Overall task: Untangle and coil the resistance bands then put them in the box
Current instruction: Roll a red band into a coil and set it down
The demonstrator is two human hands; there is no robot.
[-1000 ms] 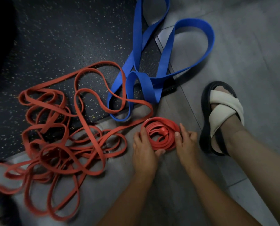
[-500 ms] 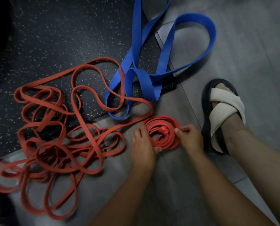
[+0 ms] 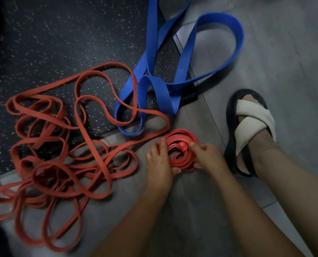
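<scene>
A flat coil of red resistance band [image 3: 180, 143] lies on the grey floor between my hands. My left hand [image 3: 159, 162] holds the coil's left edge, fingers along the rim and thumb under its near side. My right hand [image 3: 207, 157] grips the coil's right side, fingers curled over its turns. From the coil the red band runs left into a loose tangle of loops [image 3: 50, 154]. A wide blue band [image 3: 165, 71] lies in open loops behind, one red loop crossing its near end. No box is in view.
My right foot in a black sandal with cream straps [image 3: 247, 127] stands just right of the coil. A dark speckled mat [image 3: 52, 43] covers the far left floor; grey tiles [image 3: 284, 52] lie to the right.
My right hand has slid further over the coil's right side, its fingers now curled onto the turns. The coil has turned slightly. The left hand stays at the left edge.
</scene>
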